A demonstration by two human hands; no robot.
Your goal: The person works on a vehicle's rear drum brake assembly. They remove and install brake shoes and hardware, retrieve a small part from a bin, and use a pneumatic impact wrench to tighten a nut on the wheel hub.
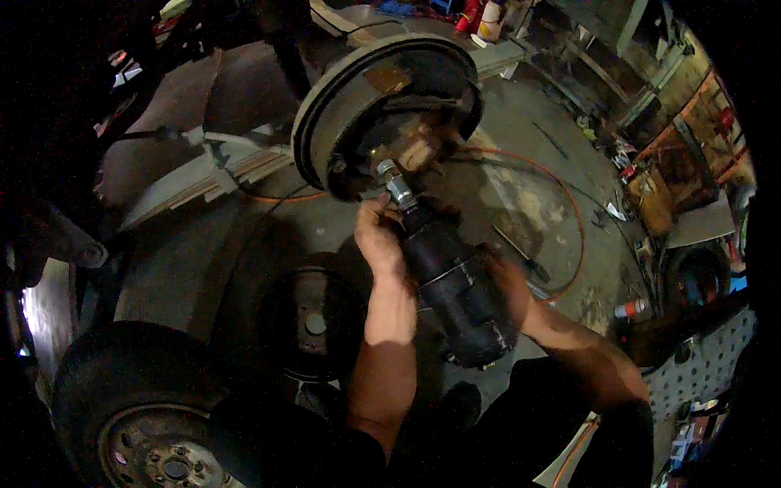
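Observation:
A black impact wrench (455, 281) with a silver socket (395, 185) slants up and away in front of me. My left hand (381, 234) is closed at the front of the wrench, its fingertips beside the socket. On the wrench's right side is my right hand (508, 281), blurred and partly hidden behind the body, wrapped round it. The socket's tip reaches the lower part of an open drum brake assembly (346, 122). Whether it sits on a fastener there cannot be made out. Rusty parts (419, 150) show at the assembly's middle.
A dark brake drum (313, 325) lies on the floor below my left forearm. A tyre on a rusty steel wheel (175, 443) is at lower left. An orange hose (581, 211) curves across the floor at right, near a long thin tool (521, 250). Clutter lines the right wall.

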